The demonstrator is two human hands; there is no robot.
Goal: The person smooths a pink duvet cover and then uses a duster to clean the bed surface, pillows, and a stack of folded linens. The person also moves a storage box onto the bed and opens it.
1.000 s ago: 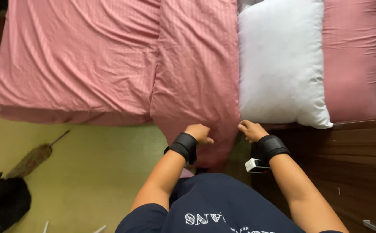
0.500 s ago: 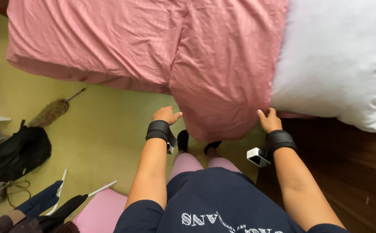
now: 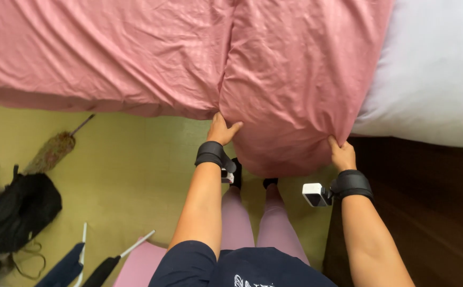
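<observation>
My left hand and right hand have their fingers closed, gripping the pink cover's near edge, left of the white pillow.

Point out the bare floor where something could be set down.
The widest bare patch of green floor lies between the duster, the black bag and the left hand. Near the feet and the pink sheet's overhang it is crowded.

Pink cover, white pillow, yellow-green floor, black wristbands.
</observation>
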